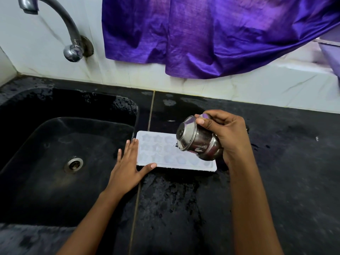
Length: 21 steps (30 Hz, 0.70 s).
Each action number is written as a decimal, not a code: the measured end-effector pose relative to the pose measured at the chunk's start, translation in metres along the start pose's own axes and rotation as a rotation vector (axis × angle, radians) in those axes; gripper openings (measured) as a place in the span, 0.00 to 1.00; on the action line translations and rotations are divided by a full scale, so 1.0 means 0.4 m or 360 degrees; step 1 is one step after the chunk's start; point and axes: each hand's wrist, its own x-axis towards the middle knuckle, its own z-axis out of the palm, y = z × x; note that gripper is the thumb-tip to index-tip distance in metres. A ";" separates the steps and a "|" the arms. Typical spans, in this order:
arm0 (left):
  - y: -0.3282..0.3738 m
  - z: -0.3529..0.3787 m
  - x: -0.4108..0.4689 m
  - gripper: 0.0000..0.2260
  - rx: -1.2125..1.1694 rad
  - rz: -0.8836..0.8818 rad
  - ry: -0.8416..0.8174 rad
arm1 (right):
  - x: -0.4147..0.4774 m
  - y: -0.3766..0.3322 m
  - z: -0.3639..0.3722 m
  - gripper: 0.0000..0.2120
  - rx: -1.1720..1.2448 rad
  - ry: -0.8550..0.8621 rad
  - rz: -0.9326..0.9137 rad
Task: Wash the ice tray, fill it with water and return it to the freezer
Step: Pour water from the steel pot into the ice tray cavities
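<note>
A white ice tray [158, 150] with star-shaped cells lies flat on the black counter, just right of the sink. My left hand [128, 162] rests against the tray's left end, fingers spread, thumb along its near edge. My right hand [226, 133] grips a small steel pot [196, 142] and holds it tilted, mouth down and to the left, over the tray's right half. A thin stream of water runs from the pot's rim into the cells. The tray's right end is hidden behind the pot.
A black sink [60, 162] with a metal drain [73, 165] fills the left side. A steel tap [70, 34] juts from the white tiled wall. A purple cloth [211, 34] hangs over the wall behind. The black counter [285, 172] is wet around the tray.
</note>
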 end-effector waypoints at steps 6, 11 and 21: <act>0.004 -0.002 0.002 0.47 0.0002 -0.0001 -0.0007 | -0.001 -0.003 0.000 0.09 0.0007 0.0021 0.0005; 0.004 -0.002 0.000 0.46 -0.0003 -0.0002 -0.0003 | 0.000 0.002 0.000 0.08 0.0001 -0.0002 -0.0001; 0.003 -0.002 0.001 0.46 -0.0009 -0.0001 -0.0003 | 0.002 0.030 -0.015 0.05 0.0231 0.0103 0.0174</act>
